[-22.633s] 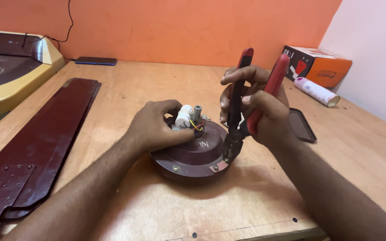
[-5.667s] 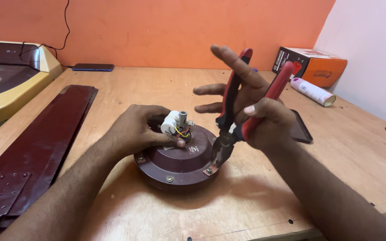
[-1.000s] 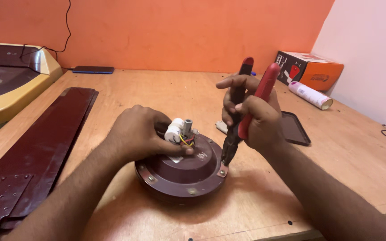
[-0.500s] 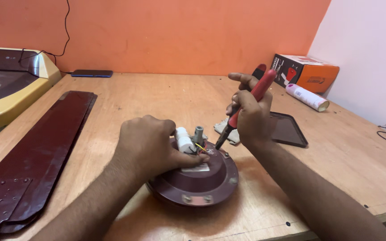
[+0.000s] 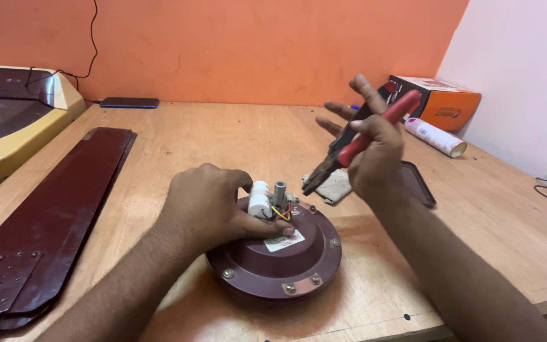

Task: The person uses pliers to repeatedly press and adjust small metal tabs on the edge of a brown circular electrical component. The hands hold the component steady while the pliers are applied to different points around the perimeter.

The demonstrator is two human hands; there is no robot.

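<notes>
1. Worktop (image 5: 223,136), bare plywood, fills the view under an orange wall; everything here sits on it.
2. Far left, a yellow-and-brown board (image 5: 7,126) runs off the edge of the view.
3. Near left, dark maroon fan blades (image 5: 52,221) lie stacked flat and off the motor, their bolt holes bare. So the fan is apart, by the look of it.
4. Centre, the motor (image 5: 273,259), a round maroon housing, rests flat on the worktop. Rim screws show in place; there is no sign of the housing opened. On top are a shaft stub, a white capacitor (image 5: 259,197) and coloured wires.
5. Left hand (image 5: 207,212) lies over the motor top, its grip closed round the capacitor base, thumb flat beside the label.
6. Right hand (image 5: 375,155) is up above the worktop, well clear of the motor, grip wrapped on the red handles of the pliers (image 5: 356,145), with two fingers sticking out. The nose points down towards the motor without touching; the tips look together and hold nothing.
7. Orange and black box (image 5: 441,101) sits at the far right by the white wall.
8. Dark flat tray (image 5: 419,183) lies just behind the right wrist.
9. White tube (image 5: 435,136) lies on its side in front of the box.
10. Black phone (image 5: 128,102) rests flat by the orange wall.
11. Folded cloth (image 5: 337,187) lies just beyond the motor.
12. Small white label (image 5: 284,240), a tilted rectangle, is stuck on the housing.
</notes>
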